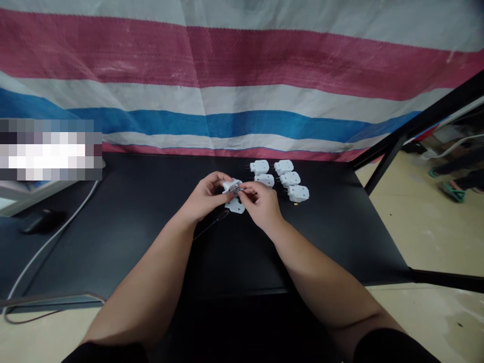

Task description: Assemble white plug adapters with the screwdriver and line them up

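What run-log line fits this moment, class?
left hand: holds white plug | right hand: pinches same plug | beside: other white plugs, black table

One head-worn view, angled forward and down

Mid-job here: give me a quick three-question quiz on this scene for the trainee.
1. How many white plugs sit grouped beyond the right hand?
2. True or false: the left hand and right hand both grip the white plug housing above the black table.
3. Which hand is nearer the thin black tool?

Key: 1. Five. 2. True. 3. The left hand.
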`<state>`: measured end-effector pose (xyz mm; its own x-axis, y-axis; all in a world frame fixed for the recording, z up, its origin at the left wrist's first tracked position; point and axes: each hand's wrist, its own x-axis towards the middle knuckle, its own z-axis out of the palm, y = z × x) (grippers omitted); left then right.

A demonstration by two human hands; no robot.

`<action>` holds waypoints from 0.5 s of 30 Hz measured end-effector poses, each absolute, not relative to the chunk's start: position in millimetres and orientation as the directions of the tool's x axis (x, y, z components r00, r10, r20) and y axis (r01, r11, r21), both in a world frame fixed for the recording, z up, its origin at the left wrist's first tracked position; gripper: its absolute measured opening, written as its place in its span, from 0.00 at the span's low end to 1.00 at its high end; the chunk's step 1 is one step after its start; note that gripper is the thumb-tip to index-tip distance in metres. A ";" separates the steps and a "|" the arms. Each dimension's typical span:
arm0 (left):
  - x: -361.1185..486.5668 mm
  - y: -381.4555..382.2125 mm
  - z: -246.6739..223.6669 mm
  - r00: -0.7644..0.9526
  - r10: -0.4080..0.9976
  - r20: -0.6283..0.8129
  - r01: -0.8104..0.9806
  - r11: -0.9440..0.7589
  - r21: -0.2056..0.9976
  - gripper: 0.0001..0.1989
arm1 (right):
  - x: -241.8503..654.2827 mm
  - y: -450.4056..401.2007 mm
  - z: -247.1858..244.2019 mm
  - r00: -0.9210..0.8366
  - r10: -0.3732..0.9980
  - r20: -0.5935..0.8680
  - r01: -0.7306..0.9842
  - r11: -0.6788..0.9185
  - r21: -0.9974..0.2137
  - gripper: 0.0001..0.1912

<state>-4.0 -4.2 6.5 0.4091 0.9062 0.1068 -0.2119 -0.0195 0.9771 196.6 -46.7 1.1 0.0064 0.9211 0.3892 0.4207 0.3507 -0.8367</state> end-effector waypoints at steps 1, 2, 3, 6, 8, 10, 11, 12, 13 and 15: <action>-4.1 -4.2 6.2 0.407 0.906 0.112 -0.211 -0.026 0.977 0.19 | 196.5 -46.7 0.8 0.010 0.921 0.389 0.414 0.351 -0.840 0.06; -4.0 -4.3 6.0 0.405 0.907 0.115 -0.211 -0.030 0.977 0.19 | 196.2 -46.6 0.6 0.015 0.922 0.388 0.406 0.349 -0.845 0.06; -3.8 -4.4 6.0 0.402 0.908 0.117 -0.209 -0.034 0.977 0.19 | 195.9 -46.6 0.4 0.019 0.922 0.387 0.397 0.348 -0.849 0.05; -2.8 -5.5 6.6 0.390 0.912 0.125 -0.202 -0.048 0.978 0.19 | 194.6 -47.3 0.9 0.030 0.915 0.402 0.384 0.361 -0.850 0.03; -2.1 -6.1 7.3 0.387 0.913 0.129 -0.196 -0.056 0.979 0.19 | 193.7 -48.2 2.3 0.032 0.905 0.425 0.390 0.380 -0.839 0.03; -1.7 -6.6 8.0 0.392 0.910 0.134 -0.189 -0.062 0.980 0.19 | 193.1 -49.0 4.0 0.035 0.903 0.428 0.402 0.379 -0.834 0.02; -1.7 -6.8 8.2 0.396 0.908 0.135 -0.184 -0.065 0.981 0.19 | 192.9 -49.3 4.8 0.036 0.907 0.420 0.407 0.370 -0.835 0.02; -1.7 -7.0 8.5 0.401 0.906 0.134 -0.177 -0.067 0.982 0.19 | 192.9 -49.5 5.5 0.037 0.912 0.408 0.413 0.358 -0.837 0.03; -1.7 -7.1 8.7 0.405 0.905 0.132 -0.169 -0.068 0.983 0.19 | 193.0 -49.5 6.1 0.036 0.917 0.397 0.419 0.347 -0.839 0.03; -2.0 -7.3 9.2 0.409 0.904 0.124 -0.153 -0.066 0.986 0.19 | 193.6 -49.1 6.7 0.035 0.922 0.384 0.427 0.334 -0.840 0.03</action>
